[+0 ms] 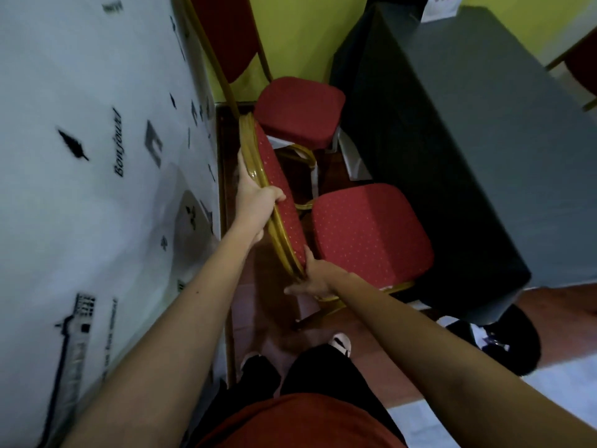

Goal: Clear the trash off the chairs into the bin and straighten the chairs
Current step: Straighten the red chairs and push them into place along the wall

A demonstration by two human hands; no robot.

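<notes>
A red padded chair with a gold metal frame stands right in front of me; its seat (371, 231) is bare and its backrest (277, 185) faces me edge-on. My left hand (255, 202) is shut around the top of the backrest frame. My right hand (311, 279) grips the lower end of the same backrest frame, near the seat. A second red chair (300, 111) stands beyond it, seat also bare, with its tall backrest (223, 37) against the wall. No trash or bin shows in this view.
A white wall hanging (97, 189) printed with black motifs runs along the left. A table under a dark cloth (468, 140) stands close on the right of both chairs. Another person's black shoe (513, 341) is at the right. My feet stand on brown floor.
</notes>
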